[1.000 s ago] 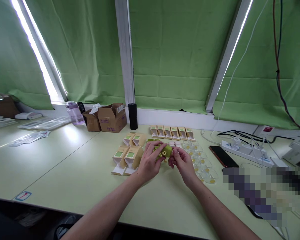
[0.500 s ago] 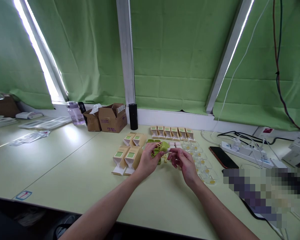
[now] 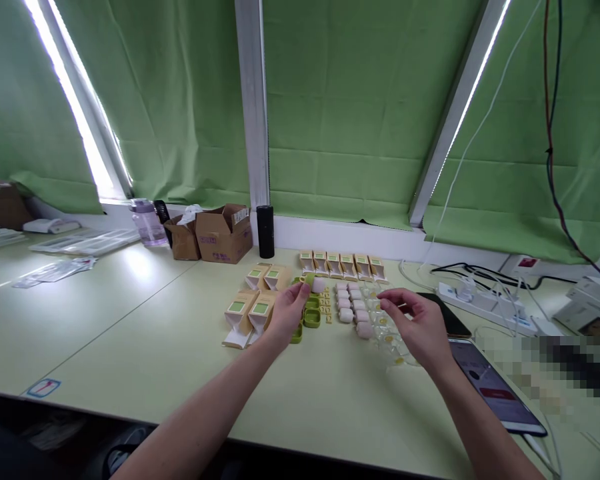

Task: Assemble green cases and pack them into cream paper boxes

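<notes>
My left hand (image 3: 289, 312) pinches a small pale pink and green case (image 3: 316, 285) above a column of green silicone covers (image 3: 311, 316) on the table. My right hand (image 3: 416, 325) hovers with curled, parted fingers over a row of clear plastic shells with yellow parts (image 3: 389, 331); I see nothing in it. Between the hands lie several small pink cases (image 3: 353, 311) and little yellow hooks (image 3: 326, 308).
Tan product boxes (image 3: 253, 312) stand left of my left hand, and a row of smaller ones (image 3: 343, 264) stands behind. A phone (image 3: 495, 385) and a dark phone (image 3: 450, 320) lie right. Cardboard boxes (image 3: 224, 233), a black cylinder (image 3: 265, 231), a power strip (image 3: 485, 301).
My hands have come apart. The left one moved back toward the boxes with the small case, and the right one swung to the right over the clear shells. The view shifted, showing a lit phone.
</notes>
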### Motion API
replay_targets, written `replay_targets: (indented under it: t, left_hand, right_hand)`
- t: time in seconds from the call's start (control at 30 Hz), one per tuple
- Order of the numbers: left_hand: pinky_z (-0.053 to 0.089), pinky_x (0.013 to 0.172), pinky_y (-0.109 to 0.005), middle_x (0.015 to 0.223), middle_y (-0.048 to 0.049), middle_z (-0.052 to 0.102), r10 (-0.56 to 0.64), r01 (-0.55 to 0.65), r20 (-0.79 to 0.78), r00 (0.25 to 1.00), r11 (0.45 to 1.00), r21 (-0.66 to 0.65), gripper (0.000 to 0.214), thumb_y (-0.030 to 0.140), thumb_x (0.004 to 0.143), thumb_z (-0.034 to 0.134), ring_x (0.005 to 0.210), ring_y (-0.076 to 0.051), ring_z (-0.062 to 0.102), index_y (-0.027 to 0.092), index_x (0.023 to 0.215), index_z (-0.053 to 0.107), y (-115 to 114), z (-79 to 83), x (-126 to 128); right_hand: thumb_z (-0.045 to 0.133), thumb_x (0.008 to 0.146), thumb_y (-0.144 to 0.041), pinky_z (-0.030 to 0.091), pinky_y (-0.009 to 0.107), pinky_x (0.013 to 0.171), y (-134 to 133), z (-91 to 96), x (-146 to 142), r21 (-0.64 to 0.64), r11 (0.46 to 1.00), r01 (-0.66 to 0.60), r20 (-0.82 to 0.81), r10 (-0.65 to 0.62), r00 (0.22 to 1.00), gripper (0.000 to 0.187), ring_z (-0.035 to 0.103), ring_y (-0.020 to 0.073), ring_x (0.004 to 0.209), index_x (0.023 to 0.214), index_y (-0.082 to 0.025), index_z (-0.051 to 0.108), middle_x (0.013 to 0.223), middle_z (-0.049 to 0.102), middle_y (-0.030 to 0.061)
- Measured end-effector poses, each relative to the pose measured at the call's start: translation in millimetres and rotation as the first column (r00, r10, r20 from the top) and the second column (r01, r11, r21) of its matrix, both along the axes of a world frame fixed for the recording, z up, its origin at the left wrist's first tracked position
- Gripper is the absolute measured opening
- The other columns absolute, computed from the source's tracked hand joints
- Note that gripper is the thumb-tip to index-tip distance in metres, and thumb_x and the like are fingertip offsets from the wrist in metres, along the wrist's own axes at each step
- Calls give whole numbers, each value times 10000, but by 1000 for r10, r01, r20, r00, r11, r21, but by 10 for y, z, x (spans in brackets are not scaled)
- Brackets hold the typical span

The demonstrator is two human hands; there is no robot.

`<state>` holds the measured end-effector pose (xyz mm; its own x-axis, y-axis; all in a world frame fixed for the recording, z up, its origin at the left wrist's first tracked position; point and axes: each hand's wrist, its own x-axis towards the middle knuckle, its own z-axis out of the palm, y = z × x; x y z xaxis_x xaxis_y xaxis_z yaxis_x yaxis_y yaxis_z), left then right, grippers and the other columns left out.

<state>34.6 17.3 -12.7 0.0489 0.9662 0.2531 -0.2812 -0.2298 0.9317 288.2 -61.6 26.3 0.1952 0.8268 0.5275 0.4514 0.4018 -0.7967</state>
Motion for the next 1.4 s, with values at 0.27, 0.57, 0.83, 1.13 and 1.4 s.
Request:
replay_targets:
  t: [0.27,0.57,0.83,1.13,1.4]
  left_hand:
    - [416,545,-218,727,-15,629,19,-4,168,986,996,-88,595,703,655,894,604,-90,507,140,771,745,99,-63,-21]
    - [422,558,-236,726,-15,632,8,5,179,984,997,-72,550,671,688,894,623,-105,522,151,754,730,93,-69,-34]
    - [421,561,-238,754,-23,649,-2,23,229,973,995,-92,539,651,695,902,633,-111,533,152,808,734,62,-34,-39]
    - [405,562,-225,759,-18,659,6,19,254,967,995,-96,554,655,676,911,641,-102,532,146,810,738,66,-23,-34]
    - [397,562,-233,744,-18,646,60,-43,213,975,996,-81,587,697,696,876,622,-102,516,140,795,721,77,-50,-37]
  right_hand:
    - [645,902,-230,492,470,922,-329,-427,461,117,989,89,690,-145,709,164,613,311,1031,959,-283,789,1045,728,79]
    - [591,850,-78,422,596,1019,-457,-586,490,80,989,126,801,-139,583,231,527,372,1233,814,-263,725,1221,657,102]
    - [622,997,-396,446,545,1143,-331,-213,175,-109,967,-231,164,247,955,143,499,329,1393,938,-267,634,1392,594,106]
    - [917,793,-367,563,510,1085,341,-209,-516,45,711,-702,-750,488,446,300,744,253,1092,914,-254,667,1092,772,29]
    - [981,681,-395,624,371,743,617,-461,-789,28,798,-601,-871,315,377,466,785,229,872,1016,-274,680,960,809,8]
